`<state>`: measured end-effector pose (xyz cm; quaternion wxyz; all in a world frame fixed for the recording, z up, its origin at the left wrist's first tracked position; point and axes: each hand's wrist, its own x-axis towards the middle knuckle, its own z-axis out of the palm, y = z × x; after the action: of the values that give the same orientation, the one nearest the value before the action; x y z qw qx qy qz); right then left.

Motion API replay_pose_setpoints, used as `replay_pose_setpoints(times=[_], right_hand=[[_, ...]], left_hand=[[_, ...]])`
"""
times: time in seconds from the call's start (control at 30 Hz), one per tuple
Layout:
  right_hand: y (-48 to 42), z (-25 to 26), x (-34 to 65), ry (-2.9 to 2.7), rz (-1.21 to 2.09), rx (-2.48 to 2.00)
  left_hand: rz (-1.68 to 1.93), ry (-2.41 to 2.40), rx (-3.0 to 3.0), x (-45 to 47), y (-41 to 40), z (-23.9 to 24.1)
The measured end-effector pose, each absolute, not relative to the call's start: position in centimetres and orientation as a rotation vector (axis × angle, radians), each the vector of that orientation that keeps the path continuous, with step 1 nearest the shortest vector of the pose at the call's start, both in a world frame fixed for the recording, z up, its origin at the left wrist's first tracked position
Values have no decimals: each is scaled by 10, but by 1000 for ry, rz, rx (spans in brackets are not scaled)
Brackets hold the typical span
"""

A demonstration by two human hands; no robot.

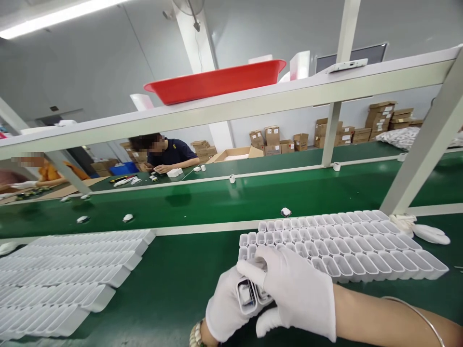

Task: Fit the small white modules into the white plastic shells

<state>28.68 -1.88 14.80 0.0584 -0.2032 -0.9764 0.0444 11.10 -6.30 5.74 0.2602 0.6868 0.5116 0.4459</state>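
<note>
Both my hands wear white gloves and meet at the bottom middle of the view. My left hand [226, 308] is closed around a few small white plastic shells [249, 295] with open ends facing me. My right hand [292, 289] lies over them, its fingers curled on the same shells, index finger pointing left. Just beyond the hands, rows of the same white shells [343, 241] stand packed side by side on the green bench [181, 284].
More rows of white shells [68, 270] lie at the left. A green conveyor belt [217, 200] carries scattered small parts. A white frame rail [231, 103] holds a red tray [217, 82]. Across the belt a seated person [166, 154] works; cardboard boxes [379, 118] line the wall.
</note>
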Motion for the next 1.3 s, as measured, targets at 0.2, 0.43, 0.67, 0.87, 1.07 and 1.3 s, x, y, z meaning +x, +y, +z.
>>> replay_pose_setpoints(times=[0.2,0.43,0.67,0.87,1.07,1.3], right_hand=[[-17,135,283,-2836,218,-659],[-8,122,279,-2779,412,-602],[36,115,295,-2004,1639,-625],[71,102,300,-1355,2253,-453],[81,106,300,-1191,2322,-365],[82,103,297,-1269,2273,-320]], left_hand=[[1289,1335,1868,117,-60,71],[1309,1164,1806,125,-52,77],[1349,1320,1524,110,-46,67],[1192,1621,1509,91,-35,66],[991,1781,1533,85,-28,57],[869,1810,1573,85,-30,61]])
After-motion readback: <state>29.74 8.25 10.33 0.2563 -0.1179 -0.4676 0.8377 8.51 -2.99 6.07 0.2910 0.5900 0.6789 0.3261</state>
